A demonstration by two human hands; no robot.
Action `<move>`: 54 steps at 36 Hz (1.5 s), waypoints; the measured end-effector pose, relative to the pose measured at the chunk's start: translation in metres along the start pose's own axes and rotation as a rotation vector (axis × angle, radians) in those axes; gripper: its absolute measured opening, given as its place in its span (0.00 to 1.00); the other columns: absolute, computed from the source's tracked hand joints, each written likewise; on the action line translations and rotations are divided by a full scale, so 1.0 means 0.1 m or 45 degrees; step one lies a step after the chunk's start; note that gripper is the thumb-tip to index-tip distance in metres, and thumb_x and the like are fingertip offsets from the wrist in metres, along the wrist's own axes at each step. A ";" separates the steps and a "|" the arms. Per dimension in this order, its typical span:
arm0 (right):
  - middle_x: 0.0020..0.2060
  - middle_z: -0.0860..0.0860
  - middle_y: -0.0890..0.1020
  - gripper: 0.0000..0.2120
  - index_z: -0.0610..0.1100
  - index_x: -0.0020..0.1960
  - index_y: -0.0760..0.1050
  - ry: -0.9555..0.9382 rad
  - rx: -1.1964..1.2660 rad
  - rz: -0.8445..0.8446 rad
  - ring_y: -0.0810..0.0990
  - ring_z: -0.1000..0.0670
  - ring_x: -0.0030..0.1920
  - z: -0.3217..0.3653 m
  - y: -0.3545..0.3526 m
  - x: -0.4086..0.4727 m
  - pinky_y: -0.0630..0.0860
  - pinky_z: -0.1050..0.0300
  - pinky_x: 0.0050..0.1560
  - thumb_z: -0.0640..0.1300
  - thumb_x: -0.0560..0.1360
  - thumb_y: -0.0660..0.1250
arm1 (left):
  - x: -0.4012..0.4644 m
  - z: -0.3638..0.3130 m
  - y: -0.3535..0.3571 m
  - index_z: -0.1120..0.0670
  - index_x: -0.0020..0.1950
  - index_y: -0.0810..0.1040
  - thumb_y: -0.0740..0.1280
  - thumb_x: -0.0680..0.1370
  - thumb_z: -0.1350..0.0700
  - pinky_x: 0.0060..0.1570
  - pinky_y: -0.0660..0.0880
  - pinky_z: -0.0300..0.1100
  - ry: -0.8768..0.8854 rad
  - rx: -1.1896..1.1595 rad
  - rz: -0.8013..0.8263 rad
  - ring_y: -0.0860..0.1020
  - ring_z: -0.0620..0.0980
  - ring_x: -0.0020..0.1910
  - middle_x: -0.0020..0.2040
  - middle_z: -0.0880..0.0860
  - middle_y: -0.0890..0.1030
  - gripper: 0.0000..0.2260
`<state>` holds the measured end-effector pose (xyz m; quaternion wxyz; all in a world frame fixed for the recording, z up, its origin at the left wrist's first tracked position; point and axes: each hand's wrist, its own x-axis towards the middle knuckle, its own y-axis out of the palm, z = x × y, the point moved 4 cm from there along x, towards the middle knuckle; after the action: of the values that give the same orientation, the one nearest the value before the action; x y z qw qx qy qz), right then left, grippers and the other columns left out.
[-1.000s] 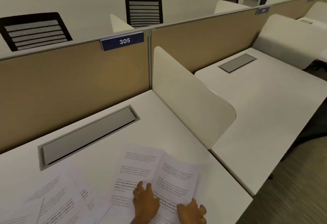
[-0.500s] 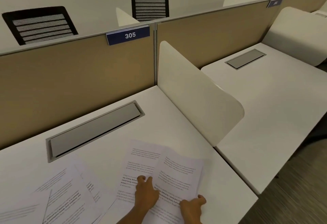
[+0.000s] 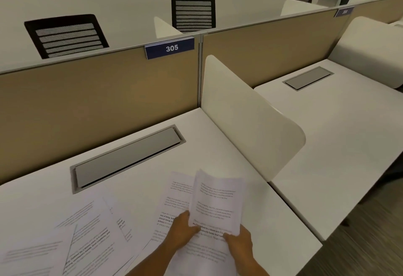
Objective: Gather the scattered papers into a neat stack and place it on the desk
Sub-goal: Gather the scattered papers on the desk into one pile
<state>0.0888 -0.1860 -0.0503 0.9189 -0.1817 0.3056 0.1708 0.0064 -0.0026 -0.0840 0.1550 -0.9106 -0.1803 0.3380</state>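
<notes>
A printed sheet (image 3: 218,199) is lifted off the white desk (image 3: 141,179), tilted up, with my left hand (image 3: 182,231) gripping its left edge and my right hand (image 3: 238,242) gripping its bottom right corner. Under it lies another printed sheet (image 3: 174,197), flat on the desk. More printed papers (image 3: 87,230) are scattered and overlapping at the lower left. A further sheet (image 3: 202,256) lies beneath my hands near the front edge.
A grey cable flap (image 3: 128,158) is set into the desk behind the papers. A tan partition (image 3: 98,96) with a "305" label stands at the back. A white curved divider (image 3: 246,118) bounds the right side, with a neighbouring desk (image 3: 340,136) beyond it.
The right-hand sheet, flat on the desk before, now stands lifted and tilted in both hands. My left hand shifted from pressing on the papers to gripping that sheet's edge.
</notes>
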 end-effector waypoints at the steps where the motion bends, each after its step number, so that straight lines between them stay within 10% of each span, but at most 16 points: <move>1: 0.44 0.53 0.85 0.18 0.52 0.53 0.80 -0.009 0.003 0.020 0.83 0.52 0.44 0.02 0.01 0.01 0.77 0.64 0.38 0.31 0.74 0.66 | -0.01 0.00 -0.04 0.56 0.64 0.75 0.74 0.75 0.57 0.53 0.79 0.36 0.012 -0.018 -0.011 0.81 0.46 0.52 0.62 0.53 0.82 0.19; 6: 0.53 0.47 0.85 0.20 0.44 0.65 0.78 -0.103 -0.032 0.060 0.84 0.45 0.52 0.15 0.13 0.08 0.81 0.44 0.58 0.31 0.75 0.66 | -0.08 -0.07 -0.26 0.50 0.63 0.75 0.74 0.75 0.56 0.46 0.76 0.30 0.095 -0.201 -0.127 0.81 0.41 0.50 0.59 0.49 0.83 0.18; 21: 0.41 0.56 0.83 0.14 0.47 0.55 0.80 -0.071 -0.196 0.107 0.83 0.55 0.41 0.41 0.70 0.14 0.76 0.67 0.32 0.32 0.75 0.67 | -0.01 0.27 -0.73 0.56 0.64 0.78 0.69 0.79 0.55 0.56 0.80 0.45 -0.004 -0.085 -0.448 0.82 0.50 0.54 0.60 0.54 0.83 0.14; 31: 0.54 0.45 0.83 0.10 0.42 0.55 0.80 -0.090 -0.576 -0.018 0.80 0.41 0.57 0.31 1.04 0.29 0.81 0.46 0.58 0.37 0.77 0.63 | 0.16 0.48 -0.59 0.60 0.71 0.72 0.70 0.78 0.59 0.69 0.73 0.50 -0.181 -0.008 -0.488 0.74 0.56 0.68 0.71 0.58 0.73 0.22; 37: 0.78 0.42 0.53 0.24 0.48 0.74 0.66 0.085 -0.922 -0.084 0.59 0.36 0.74 0.24 1.07 0.34 0.67 0.41 0.72 0.53 0.80 0.63 | 0.20 0.53 -0.53 0.55 0.71 0.74 0.69 0.78 0.51 0.73 0.63 0.57 -0.305 0.146 -0.490 0.59 0.58 0.77 0.80 0.54 0.57 0.22; 46: 0.76 0.42 0.49 0.28 0.46 0.72 0.61 0.173 -0.852 -0.055 0.61 0.33 0.70 0.20 1.14 0.43 0.68 0.41 0.70 0.51 0.76 0.68 | 0.27 0.56 -0.50 0.56 0.69 0.75 0.70 0.77 0.51 0.74 0.61 0.57 -0.332 0.156 -0.442 0.59 0.56 0.76 0.80 0.52 0.54 0.21; 54: 0.64 0.41 0.67 0.27 0.43 0.67 0.58 0.109 -0.509 -0.011 0.76 0.43 0.53 0.19 1.10 0.48 0.81 0.46 0.51 0.38 0.74 0.68 | 0.26 0.55 -0.51 0.56 0.70 0.74 0.71 0.76 0.50 0.72 0.63 0.53 -0.345 0.139 -0.436 0.66 0.54 0.71 0.77 0.51 0.60 0.24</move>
<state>0.0881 -0.0716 -0.0916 0.8514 -0.3690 0.3037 0.2161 -0.0237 0.0628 -0.1174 0.2334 -0.8032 -0.3328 0.4354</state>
